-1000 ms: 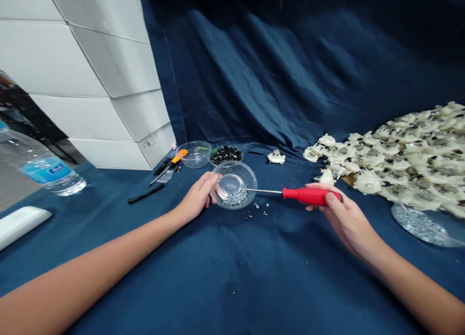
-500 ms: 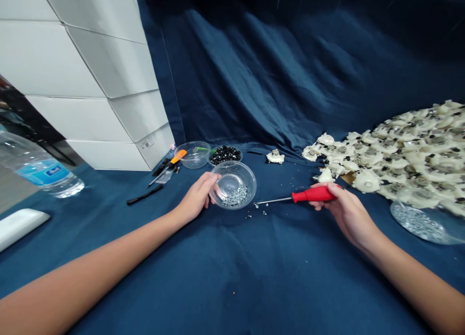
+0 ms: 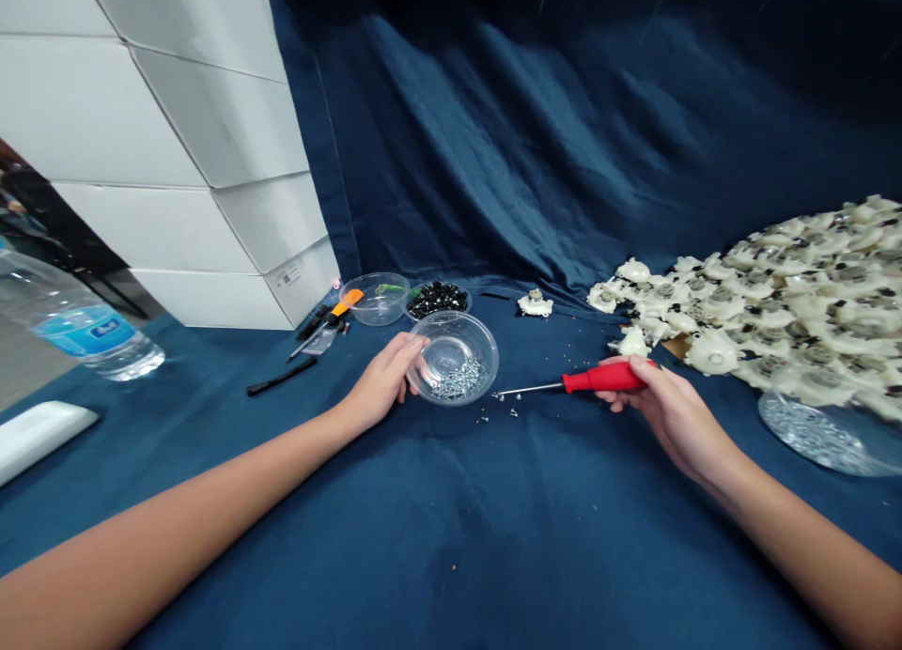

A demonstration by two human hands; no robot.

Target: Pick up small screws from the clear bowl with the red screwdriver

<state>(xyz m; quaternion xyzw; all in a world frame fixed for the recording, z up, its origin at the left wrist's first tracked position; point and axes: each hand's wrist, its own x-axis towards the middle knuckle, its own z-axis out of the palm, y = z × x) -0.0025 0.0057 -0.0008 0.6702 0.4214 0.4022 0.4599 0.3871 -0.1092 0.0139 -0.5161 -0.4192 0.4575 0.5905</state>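
My left hand (image 3: 384,379) grips the left rim of a clear plastic bowl (image 3: 451,331), which is tilted toward me. Small silver screws (image 3: 461,379) lie heaped in its lower part. In my right hand (image 3: 673,406) is a screwdriver (image 3: 602,378) with a red handle, its shaft pointing left. The tip is close to the bowl's right edge, by a few loose screws (image 3: 514,412) on the blue cloth. Whether the tip touches a screw is too small to tell.
Behind the bowl stand a dish of black parts (image 3: 437,300) and a clear dish (image 3: 376,298). An orange-handled tool (image 3: 345,304) lies left of them. Many cream plastic parts (image 3: 768,302) are piled at right, beside a bag of screws (image 3: 817,434). White boxes (image 3: 232,218) and a water bottle (image 3: 91,331) stand left.
The screwdriver has shifted very slightly left, its tip nearer the bowl. My left hand and the bowl stay nearly where they were.
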